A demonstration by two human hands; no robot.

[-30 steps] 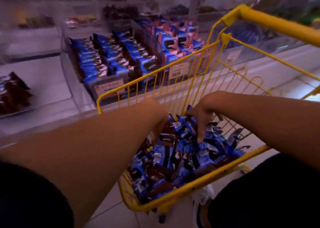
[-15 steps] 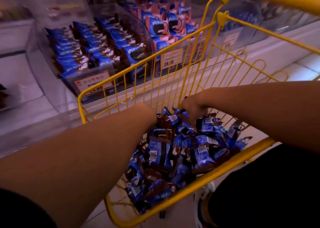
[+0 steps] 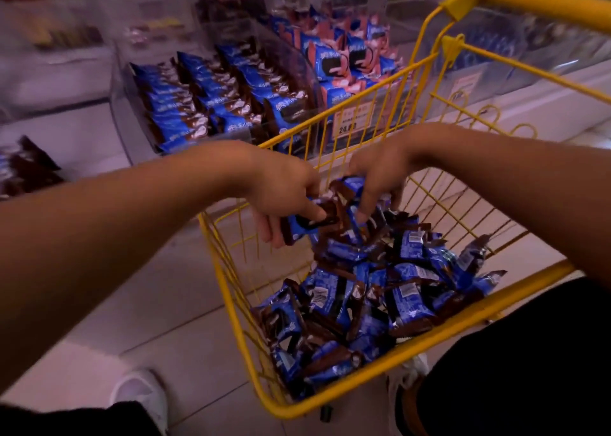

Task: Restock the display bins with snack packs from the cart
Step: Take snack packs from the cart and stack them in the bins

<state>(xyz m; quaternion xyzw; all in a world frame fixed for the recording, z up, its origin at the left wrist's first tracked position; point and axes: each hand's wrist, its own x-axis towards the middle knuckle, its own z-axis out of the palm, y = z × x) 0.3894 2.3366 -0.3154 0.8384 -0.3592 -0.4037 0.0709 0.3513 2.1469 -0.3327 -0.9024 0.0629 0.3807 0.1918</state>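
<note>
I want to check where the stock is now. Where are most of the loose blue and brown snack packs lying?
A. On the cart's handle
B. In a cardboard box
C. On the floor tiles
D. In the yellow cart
D: the loose snack packs lie heaped inside the yellow cart, where the left hand and right hand grip some.

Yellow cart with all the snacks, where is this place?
Most likely a shop's snack aisle. The yellow wire cart is full of blue snack packs, clear display bins hold neat rows of them, and a price tag hangs in front.
</note>
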